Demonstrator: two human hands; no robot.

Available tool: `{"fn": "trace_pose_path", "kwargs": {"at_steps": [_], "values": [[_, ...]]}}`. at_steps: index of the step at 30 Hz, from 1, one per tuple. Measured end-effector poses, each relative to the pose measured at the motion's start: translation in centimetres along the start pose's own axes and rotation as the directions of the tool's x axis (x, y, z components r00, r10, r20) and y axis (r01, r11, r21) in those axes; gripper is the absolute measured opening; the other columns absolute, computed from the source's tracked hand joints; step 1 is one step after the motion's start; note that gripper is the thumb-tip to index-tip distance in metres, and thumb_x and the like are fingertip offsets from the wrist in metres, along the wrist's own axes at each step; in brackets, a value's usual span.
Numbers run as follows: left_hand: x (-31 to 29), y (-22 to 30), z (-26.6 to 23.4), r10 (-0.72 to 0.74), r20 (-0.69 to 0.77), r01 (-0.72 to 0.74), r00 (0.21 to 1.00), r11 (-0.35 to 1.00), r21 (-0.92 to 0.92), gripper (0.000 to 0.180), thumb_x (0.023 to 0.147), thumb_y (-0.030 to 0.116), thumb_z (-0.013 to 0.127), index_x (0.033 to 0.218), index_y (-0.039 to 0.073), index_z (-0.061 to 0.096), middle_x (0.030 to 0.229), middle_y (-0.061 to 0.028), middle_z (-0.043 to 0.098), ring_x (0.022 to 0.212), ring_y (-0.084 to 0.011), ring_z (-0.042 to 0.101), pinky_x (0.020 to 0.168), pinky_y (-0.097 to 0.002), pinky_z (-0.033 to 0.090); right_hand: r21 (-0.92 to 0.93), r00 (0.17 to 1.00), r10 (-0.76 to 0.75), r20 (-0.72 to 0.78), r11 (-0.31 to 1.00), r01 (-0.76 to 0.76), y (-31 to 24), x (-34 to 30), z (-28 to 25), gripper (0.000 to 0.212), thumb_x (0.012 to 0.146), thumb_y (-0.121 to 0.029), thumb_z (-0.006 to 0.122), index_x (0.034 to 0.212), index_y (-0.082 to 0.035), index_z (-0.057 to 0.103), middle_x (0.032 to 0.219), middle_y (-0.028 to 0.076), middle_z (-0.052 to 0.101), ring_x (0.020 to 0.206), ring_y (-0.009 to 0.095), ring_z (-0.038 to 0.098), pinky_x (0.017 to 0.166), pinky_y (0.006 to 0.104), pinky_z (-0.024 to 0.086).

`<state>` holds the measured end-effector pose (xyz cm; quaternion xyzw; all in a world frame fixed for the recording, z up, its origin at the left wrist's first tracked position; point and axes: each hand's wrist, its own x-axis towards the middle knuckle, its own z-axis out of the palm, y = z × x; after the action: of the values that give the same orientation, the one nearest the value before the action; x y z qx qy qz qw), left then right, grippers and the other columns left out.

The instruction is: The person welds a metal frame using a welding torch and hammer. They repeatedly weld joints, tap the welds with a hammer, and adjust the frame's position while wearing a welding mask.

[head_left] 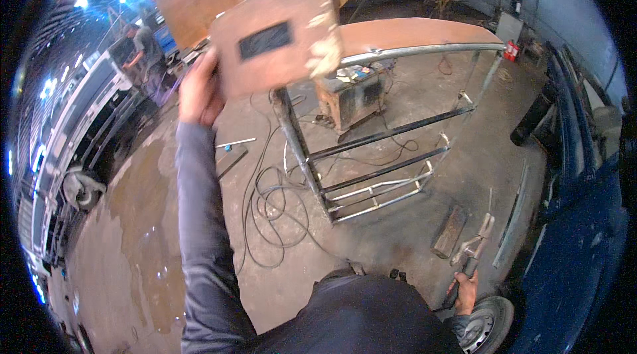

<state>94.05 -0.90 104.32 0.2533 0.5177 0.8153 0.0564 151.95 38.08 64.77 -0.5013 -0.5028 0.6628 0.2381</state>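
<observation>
My left hand (198, 92) is raised and grips the edge of a brown hand-held welding shield (275, 35) with a dark rectangular window. The shield hangs in front of a metal frame (371, 148) made of welded tubes, which has a rusty brown sheet top (411, 30). Low at the right, my right hand (466, 291) holds a welding electrode holder (472, 248) that points up and away from me, above the floor and short of the frame.
Black cables (272, 214) coil on the concrete floor by the frame. A welding machine (352, 95) stands behind it. A blue vehicle (584, 234) and a wheel (488, 324) are at the right. Another person (142, 49) works at the far left. A wet patch (146, 221) darkens the floor.
</observation>
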Motion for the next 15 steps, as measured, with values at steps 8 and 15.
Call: {"fn": "trace_pose_path", "kwargs": {"at_steps": [8, 15], "values": [[15.7, -7.3, 6.0, -0.248, -0.13, 0.275, 0.96, 0.926, 0.259, 0.027, 0.1, 0.016, 0.066, 0.115, -0.006, 0.063, 0.106, -0.0162, 0.072, 0.09, -0.0285, 0.074, 0.085, -0.0427, 0.064, -0.286, 0.979, -0.009, 0.204, 0.956, 0.068, 0.3, 0.0, 3.1, 0.063, 0.08, -0.008, 0.07, 0.138, 0.0, 0.046, 0.065, 0.005, 0.055, 0.046, 0.018, 0.054, 0.042, 0.0354, 0.045], [18.9, -10.4, 6.8, -0.072, 0.085, -0.083, 0.994, 0.027, 0.996, 0.053, 0.084, 0.047, 0.074, 0.106, -0.002, 0.077, 0.108, -0.02, 0.075, 0.095, -0.0306, 0.073, 0.087, -0.0413, 0.056, -0.343, 0.988, -0.018, 0.151, 0.937, 0.069, 3.8, -0.7, 2.6, 0.042, 0.078, -0.006, 0.07, 0.117, -0.004, 0.056, 0.07, 0.005, 0.057, 0.049, 0.018, 0.054, 0.046, 0.034, 0.044]]}}
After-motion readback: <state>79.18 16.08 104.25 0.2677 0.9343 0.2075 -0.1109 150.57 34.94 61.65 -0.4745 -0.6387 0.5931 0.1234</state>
